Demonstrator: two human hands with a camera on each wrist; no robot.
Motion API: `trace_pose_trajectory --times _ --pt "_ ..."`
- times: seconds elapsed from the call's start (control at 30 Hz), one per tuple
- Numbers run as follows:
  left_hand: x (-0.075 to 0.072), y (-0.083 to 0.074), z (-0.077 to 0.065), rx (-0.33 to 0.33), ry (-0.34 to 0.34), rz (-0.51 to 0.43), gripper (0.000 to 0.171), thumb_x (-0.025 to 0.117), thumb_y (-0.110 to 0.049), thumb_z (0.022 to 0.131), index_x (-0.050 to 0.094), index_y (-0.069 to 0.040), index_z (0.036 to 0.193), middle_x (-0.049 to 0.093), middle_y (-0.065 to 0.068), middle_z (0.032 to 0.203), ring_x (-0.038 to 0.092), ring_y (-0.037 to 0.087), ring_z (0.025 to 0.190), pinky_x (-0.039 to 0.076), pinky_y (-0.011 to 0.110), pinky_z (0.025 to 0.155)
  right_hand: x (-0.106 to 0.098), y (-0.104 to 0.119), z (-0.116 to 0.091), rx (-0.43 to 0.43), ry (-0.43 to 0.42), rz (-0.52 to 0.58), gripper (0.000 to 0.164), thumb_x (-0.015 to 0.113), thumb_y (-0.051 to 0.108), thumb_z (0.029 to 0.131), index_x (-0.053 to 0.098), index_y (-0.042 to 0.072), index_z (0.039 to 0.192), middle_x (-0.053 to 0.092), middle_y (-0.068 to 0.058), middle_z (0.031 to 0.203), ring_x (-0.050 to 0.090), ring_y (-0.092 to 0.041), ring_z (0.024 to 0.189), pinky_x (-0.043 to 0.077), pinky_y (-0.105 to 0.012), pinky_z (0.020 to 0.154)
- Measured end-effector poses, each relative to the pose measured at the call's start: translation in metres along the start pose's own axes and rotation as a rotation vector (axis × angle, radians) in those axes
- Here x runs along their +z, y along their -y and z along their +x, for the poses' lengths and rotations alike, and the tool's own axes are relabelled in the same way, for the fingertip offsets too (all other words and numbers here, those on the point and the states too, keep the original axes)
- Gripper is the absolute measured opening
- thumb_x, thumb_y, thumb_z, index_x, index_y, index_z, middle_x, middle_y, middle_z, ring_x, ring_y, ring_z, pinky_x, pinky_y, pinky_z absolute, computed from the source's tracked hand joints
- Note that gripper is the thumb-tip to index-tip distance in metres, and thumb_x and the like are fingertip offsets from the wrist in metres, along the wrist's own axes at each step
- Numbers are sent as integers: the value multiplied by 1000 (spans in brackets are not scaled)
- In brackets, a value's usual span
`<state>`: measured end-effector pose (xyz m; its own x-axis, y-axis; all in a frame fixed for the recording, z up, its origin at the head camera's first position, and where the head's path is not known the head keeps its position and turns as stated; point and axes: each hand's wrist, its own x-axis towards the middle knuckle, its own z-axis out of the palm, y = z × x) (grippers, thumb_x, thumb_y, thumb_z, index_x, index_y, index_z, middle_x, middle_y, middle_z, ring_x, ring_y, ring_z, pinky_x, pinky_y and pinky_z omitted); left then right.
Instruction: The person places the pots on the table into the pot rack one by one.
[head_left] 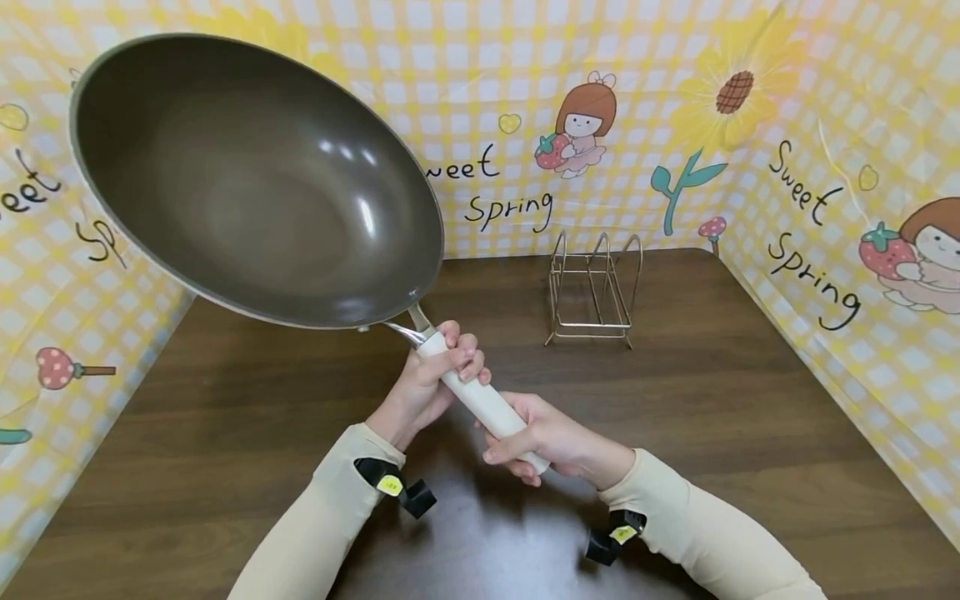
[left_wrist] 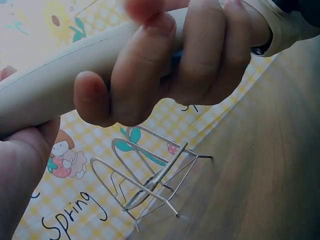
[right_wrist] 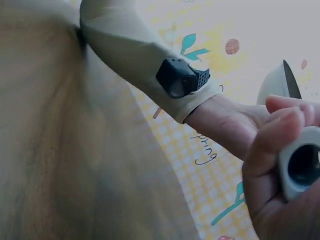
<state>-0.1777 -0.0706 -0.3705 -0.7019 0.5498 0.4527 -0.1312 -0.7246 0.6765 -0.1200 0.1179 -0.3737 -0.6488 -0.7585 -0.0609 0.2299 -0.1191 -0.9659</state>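
Foreground: the left sleeve [head_left: 315, 517] and right sleeve [head_left: 727, 533] of a person, each with a small black wrist camera at the cuff, converging on a deep pan [head_left: 247, 183]. The pan is held up over the wood-grained counter [head_left: 712, 400], tilted, its dark interior turned toward the head camera.

Long axis: the pale handle [head_left: 493, 408] slants from the bowl, at upper left, down to the lower right.

Hands: the left hand [head_left: 423, 385] grips the handle just below its metal neck and is the nearer to the bowl; the right hand [head_left: 558, 437] is closed round the far end, whose hollow opening shows in the right wrist view.

Governing relation (judged): a wire rack [head_left: 591, 336] with upright loops stands on the counter beyond the right hand, well apart from the pan. The bowl lies on the opposite, left side, so the handle's end, not the bowl, is the part toward the rack's side. Behind hangs a yellow checked cloth [head_left: 480, 83].
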Motion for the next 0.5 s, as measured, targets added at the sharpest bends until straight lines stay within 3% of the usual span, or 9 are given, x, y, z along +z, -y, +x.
trace_pose_trajectory --times 0.1,0.27,0.4,0.5 --pt "-2 0 0 -1 -13 -15 22 56 3 95 52 -16 86 49 -2 75 51 11 66 46 29 72 2 -2 2 -39 -34 -32 20 64 -2 88 48 1 100 61 0 72 47 -5 39 38 -21 36" --pt "-2 1 0 -18 -57 -20 21 61 -1 95 49 -15 86 49 -2 74 50 11 66 47 29 72 -2 -9 4 -64 36 28 17 62 0 91 48 4 100 61 3 66 50 -5 39 39 -21 36" --pt "1 2 1 -56 -144 -18 22 65 -3 94 48 -15 86 49 -1 73 50 12 64 47 29 70 -4 -15 4 -92 114 106 18 61 2 92 47 6 102 56 6 57 51 -4 41 39 -21 36" --pt "3 5 2 -92 -219 -15 23 65 -2 94 46 -14 86 49 0 72 49 12 63 48 30 69 -7 -20 4 -111 166 162 19 59 1 92 45 7 104 57 6 60 52 -4 43 41 -21 37"
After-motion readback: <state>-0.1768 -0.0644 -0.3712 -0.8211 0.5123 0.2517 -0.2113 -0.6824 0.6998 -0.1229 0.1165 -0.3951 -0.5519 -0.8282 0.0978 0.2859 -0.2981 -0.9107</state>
